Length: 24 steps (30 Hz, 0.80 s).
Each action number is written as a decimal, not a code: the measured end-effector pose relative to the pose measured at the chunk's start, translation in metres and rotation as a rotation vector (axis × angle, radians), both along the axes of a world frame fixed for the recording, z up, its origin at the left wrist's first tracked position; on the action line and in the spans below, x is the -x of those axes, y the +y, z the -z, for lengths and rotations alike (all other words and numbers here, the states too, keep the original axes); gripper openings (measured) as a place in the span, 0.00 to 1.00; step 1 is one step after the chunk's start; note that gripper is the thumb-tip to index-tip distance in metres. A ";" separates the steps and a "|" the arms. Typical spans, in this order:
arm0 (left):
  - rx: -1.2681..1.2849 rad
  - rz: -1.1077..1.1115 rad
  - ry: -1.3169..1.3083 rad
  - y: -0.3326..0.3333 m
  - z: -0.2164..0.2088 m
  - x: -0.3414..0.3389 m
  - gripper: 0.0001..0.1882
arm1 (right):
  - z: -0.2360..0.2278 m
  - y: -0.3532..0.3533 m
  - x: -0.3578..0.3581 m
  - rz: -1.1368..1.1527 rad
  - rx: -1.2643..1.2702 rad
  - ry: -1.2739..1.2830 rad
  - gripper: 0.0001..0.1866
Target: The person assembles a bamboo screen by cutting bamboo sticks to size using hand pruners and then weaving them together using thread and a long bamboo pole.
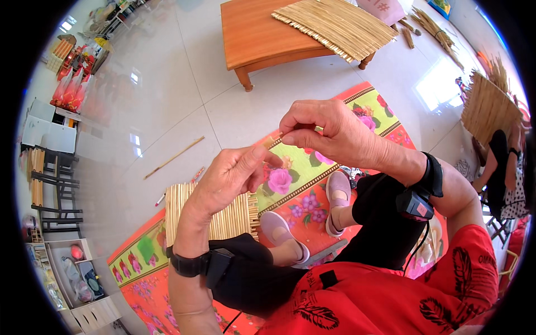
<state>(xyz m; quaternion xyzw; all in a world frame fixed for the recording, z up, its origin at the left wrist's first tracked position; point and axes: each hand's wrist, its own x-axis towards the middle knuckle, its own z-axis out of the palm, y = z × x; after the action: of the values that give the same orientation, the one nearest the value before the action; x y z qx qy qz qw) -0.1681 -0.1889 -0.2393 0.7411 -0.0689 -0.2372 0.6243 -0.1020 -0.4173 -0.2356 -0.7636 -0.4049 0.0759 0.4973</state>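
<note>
My left hand [230,177] and my right hand [330,129] are raised close together over the floor mat. Thumb and fingers of each are pinched. Between the fingertips shows a small tan sliver, too small to name, and anything finer there cannot be made out. Below my left hand lies a panel of straw-coloured stalks [223,215], set side by side, partly hidden by my left forearm. A single loose stalk [174,158] rests on the tiles to the left.
A flowered mat [139,285] spreads under my feet. Ahead stands a low wooden table [251,33] bearing a larger stalk panel [340,25]. Stalk bundles [438,36] lie at the far right. Another person [505,159] sits at right beside a stalk panel [488,109]. Folded stools [58,190] line the left.
</note>
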 end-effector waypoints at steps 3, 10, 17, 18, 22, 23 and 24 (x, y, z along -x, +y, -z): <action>0.014 0.032 0.039 0.001 -0.001 0.000 0.33 | 0.003 0.001 0.001 0.007 -0.010 -0.098 0.04; 0.070 0.078 0.094 0.001 -0.001 0.001 0.32 | 0.005 0.002 0.001 0.010 -0.069 -0.136 0.04; 0.044 0.025 0.039 -0.004 0.000 0.001 0.27 | 0.004 0.002 0.002 -0.001 -0.021 -0.290 0.03; 0.034 0.027 0.003 -0.004 0.003 0.001 0.26 | 0.004 0.002 0.003 0.007 0.000 -0.281 0.04; -0.158 0.020 -0.147 -0.005 0.001 0.000 0.22 | 0.006 0.002 0.006 0.020 0.037 -0.225 0.07; -0.210 0.004 -0.242 -0.005 0.003 0.001 0.20 | 0.002 0.004 0.008 0.029 0.077 -0.044 0.08; -0.263 -0.012 -0.337 -0.005 0.005 0.001 0.18 | -0.007 0.006 0.012 0.038 0.117 0.137 0.08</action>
<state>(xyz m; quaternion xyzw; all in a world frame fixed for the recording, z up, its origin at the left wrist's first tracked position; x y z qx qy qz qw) -0.1695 -0.1936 -0.2448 0.8458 -0.1365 -0.1131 0.5031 -0.1139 -0.4118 -0.2289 -0.7920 -0.3501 0.1422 0.4796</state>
